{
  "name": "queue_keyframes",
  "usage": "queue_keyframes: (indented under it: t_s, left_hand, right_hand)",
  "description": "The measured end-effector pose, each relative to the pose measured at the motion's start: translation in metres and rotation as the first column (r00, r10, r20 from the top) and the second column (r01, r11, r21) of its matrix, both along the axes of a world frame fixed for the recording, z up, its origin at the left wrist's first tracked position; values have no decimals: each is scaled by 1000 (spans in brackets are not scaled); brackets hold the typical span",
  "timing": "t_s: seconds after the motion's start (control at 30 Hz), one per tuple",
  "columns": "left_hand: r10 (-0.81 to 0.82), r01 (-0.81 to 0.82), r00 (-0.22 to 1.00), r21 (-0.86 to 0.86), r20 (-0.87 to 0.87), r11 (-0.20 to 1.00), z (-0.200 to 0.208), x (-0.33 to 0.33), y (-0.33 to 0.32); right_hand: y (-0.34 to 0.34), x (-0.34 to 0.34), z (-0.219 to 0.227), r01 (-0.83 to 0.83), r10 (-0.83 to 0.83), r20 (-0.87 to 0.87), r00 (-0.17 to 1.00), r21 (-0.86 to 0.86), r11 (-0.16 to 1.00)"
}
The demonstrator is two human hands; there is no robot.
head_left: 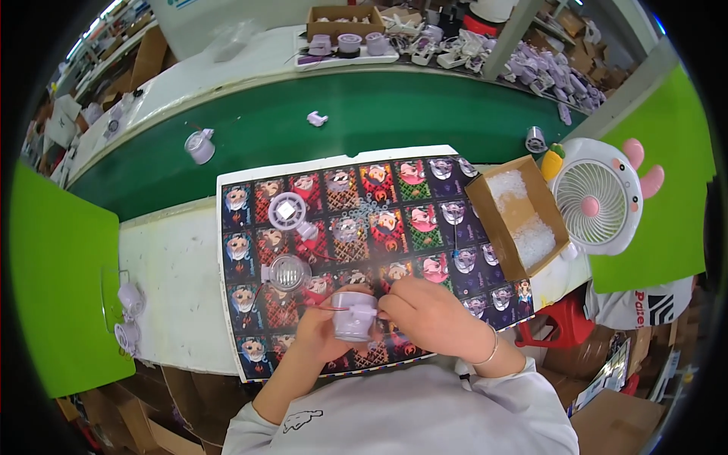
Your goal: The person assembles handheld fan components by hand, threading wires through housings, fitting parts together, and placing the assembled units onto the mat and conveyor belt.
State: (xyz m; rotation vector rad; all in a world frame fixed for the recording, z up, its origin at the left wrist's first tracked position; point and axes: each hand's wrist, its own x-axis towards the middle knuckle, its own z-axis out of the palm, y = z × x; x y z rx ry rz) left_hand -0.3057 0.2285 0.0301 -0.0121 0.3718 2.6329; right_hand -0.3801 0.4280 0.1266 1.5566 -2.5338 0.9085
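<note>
Both our hands close on one small pale lilac plastic cup-shaped housing point(353, 315): left hand point(318, 334) cradling it, right hand point(425, 311) pinching its rim above the bench point(174, 280).

A white worktop point(171, 280) runs along a green conveyor belt point(394, 114), which curves across the middle of the view. A printed sheet point(425, 227) of colourful cartoon squares covers part of the worktop. Bright green panels stand at either side, one on the left point(57, 288) and one on the right point(675, 189). A white desk fan point(595, 201) with pink ears sits at the right, beside an open cardboard box point(516, 220) of clear bits. Beyond the belt lies a second white bench point(258, 53) with another cardboard box point(345, 19) and heaps of pale purple parts point(546, 68). A red stool point(557, 322) stands below on the right, and brown cartons point(152, 425) crowd the floor under the worktop.
</note>
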Motion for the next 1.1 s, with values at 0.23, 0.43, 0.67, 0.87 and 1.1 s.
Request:
queue_keyframes:
  t_s: [0.23, 0.43, 0.67, 0.87, 1.1]
  left_hand:
    - [93, -90, 989, 36, -115, 995, 20, 2, -23]
    - [80, -77, 987, 26, -138, 997, 26, 5, -22]
    - [276, -280, 956, -26, -99, 960, 21, 13, -23]
    - [432, -462, 885, -199, -175, 864, 25, 14, -33]
    - [551, -628, 774, -268, -313, 731, 46, 14, -55]
  right_hand:
    - [24, -12, 13, -192, 206, 409, 889, -76, 978]
    - [20, -19, -1, -342, 415, 657, 630, -244, 907]
    - [14, -11, -9, 132, 210, 853, 478, -306, 943]
    - [4, -7, -9, 284, 156, 657, 738, -511, 811]
    - [13, -22, -17, 226, 97, 591, 801, -447, 865]
